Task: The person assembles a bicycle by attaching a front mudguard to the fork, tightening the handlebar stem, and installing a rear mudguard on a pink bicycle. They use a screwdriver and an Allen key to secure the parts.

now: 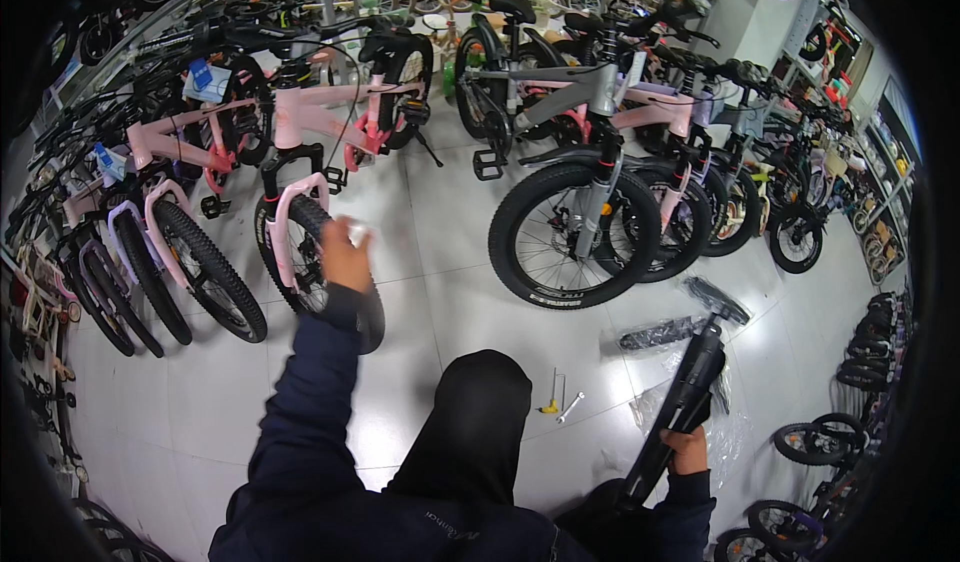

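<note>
My left hand (345,256) reaches out over the front wheel of a pink bicycle (302,122). Motion blurs its fingers, and a whitish smear shows beside them, so I cannot tell whether they hold anything. My right hand (686,450) is wrapped round the lower part of a long black T-shaped thing that looks like a floor pump (690,382). It slants up and away from me, crosspiece at the far end. A black piece in clear plastic (660,333) lies beside it. On the floor between my arms are a yellow-handled hex key (549,406) and a small spanner (571,408).
More pink and lilac bicycles (175,142) stand in a row on the left. A grey bicycle (575,97) with a thick front tyre heads the right-hand row. Crumpled clear plastic (735,427) lies by my right hand. Small bikes and wheels (820,440) line the right side.
</note>
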`<state>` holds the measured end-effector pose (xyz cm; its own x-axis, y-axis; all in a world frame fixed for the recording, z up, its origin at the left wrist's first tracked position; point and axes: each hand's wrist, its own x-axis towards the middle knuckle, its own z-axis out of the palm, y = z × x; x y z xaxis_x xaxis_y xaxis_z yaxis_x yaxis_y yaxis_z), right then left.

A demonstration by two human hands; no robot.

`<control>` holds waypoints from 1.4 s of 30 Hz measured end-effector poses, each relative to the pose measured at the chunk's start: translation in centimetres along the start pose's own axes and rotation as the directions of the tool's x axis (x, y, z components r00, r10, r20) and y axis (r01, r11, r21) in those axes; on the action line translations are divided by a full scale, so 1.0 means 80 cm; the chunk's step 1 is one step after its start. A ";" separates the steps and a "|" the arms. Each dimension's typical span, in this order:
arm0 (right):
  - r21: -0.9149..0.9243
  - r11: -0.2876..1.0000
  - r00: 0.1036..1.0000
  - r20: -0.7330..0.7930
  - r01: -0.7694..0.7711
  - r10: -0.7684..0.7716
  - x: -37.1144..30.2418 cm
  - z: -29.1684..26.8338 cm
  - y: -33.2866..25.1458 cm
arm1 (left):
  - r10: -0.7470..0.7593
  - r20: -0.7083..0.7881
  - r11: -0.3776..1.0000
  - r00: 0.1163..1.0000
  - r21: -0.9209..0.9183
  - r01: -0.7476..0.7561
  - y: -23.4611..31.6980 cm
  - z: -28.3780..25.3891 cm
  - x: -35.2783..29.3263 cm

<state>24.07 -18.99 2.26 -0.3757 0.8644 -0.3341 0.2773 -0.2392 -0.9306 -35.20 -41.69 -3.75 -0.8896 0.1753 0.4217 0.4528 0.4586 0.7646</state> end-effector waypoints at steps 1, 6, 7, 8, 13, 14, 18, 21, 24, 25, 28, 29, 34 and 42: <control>0.034 0.999 0.999 -0.027 -0.024 0.025 0.001 -0.001 -0.001 | -0.054 -0.197 0.998 0.979 0.001 0.055 -0.035 -0.020 0.033; 0.121 0.993 0.997 -0.074 -0.010 0.019 0.007 0.012 -0.009 | -0.209 -0.051 0.949 0.977 0.229 0.215 -0.147 -0.103 0.160; 0.116 0.993 0.997 -0.073 -0.019 0.028 0.007 0.017 -0.011 | -0.186 -0.013 0.965 0.982 0.185 0.185 -0.161 -0.108 0.169; 0.111 0.994 0.997 -0.075 -0.024 0.033 0.006 0.022 -0.013 | -0.148 0.017 0.975 0.989 0.170 0.143 -0.173 -0.110 0.175; 0.020 0.998 0.996 -0.078 -0.051 0.052 -0.002 0.029 -0.017 | -0.133 0.060 0.991 0.989 -0.015 0.134 -0.204 -0.091 0.169; 0.022 0.998 0.995 -0.083 -0.051 0.053 -0.004 0.027 -0.014 | -0.170 0.060 0.985 0.984 -0.014 0.171 -0.203 -0.092 0.167; -0.021 1.000 0.994 -0.110 -0.021 0.019 -0.004 0.011 0.000 | -0.099 0.089 0.970 0.991 0.232 0.076 -0.175 -0.096 0.158; -0.048 0.995 0.991 -0.106 -0.087 0.082 -0.006 -0.003 0.006 | -0.111 0.134 0.968 0.985 0.239 0.077 -0.141 -0.080 0.126; -0.025 0.991 0.984 -0.124 -0.133 0.129 -0.012 -0.014 0.003 | -0.109 0.152 0.989 0.982 0.119 0.091 -0.104 -0.042 0.083; 0.014 0.994 0.986 -0.128 -0.110 0.111 -0.014 -0.015 0.001 | -0.111 0.124 0.988 0.986 0.119 0.097 -0.090 -0.028 0.069; 0.075 0.997 0.989 -0.142 -0.033 0.043 -0.023 -0.017 -0.008 | -0.087 0.092 0.986 0.992 0.147 0.073 -0.049 0.007 0.029; 0.093 0.996 0.990 -0.138 -0.005 0.018 -0.026 -0.018 -0.010 | -0.103 0.112 0.991 0.988 0.097 0.092 -0.034 0.018 0.018; 0.132 0.991 0.987 -0.159 0.010 0.011 -0.046 -0.026 -0.011 | -0.091 0.170 0.996 0.981 0.013 0.090 0.029 0.064 -0.041; 0.186 0.982 0.979 -0.193 -0.033 0.069 -0.052 -0.054 0.016 | -0.152 0.228 0.976 0.962 -0.121 0.183 0.112 0.114 -0.098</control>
<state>29.81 -20.95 3.13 -0.1779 0.9148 -0.3626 0.1199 -0.3456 -0.9307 -24.73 -31.00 -4.65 -0.9379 0.2975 0.1785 0.2866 0.3743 0.8819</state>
